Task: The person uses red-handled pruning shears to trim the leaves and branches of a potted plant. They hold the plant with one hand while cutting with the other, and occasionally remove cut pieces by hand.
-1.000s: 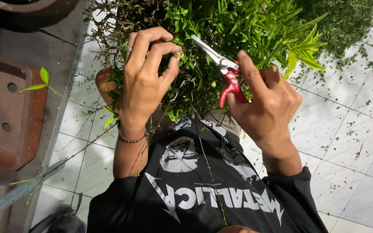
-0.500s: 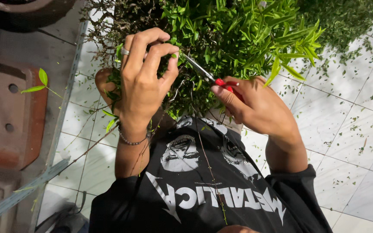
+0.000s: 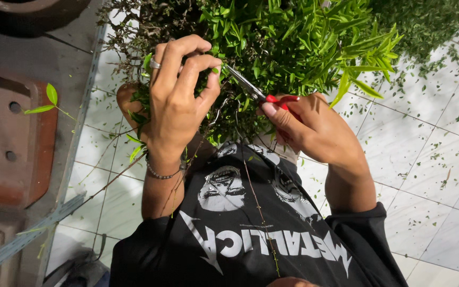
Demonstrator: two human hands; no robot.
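Observation:
My left hand, with a ring and a beaded bracelet, pinches a sprig of a bushy green plant between thumb and fingertips. My right hand grips small scissors with red handles. Their thin metal blades point left and reach the pinched sprig just beside my left thumb. I cannot tell whether the blades are apart. The plant's leafy and bare twiggy stems hang over both hands and hide its pot.
A rectangular terracotta planter with a small seedling lies at the left, beyond a grey metal rail. White floor tiles at the right are strewn with small green clippings. My black printed shirt fills the bottom.
My right hand has turned and dropped lower, bringing the scissors leftward until the blades meet the sprig at my left fingertips. My left hand has stayed in place.

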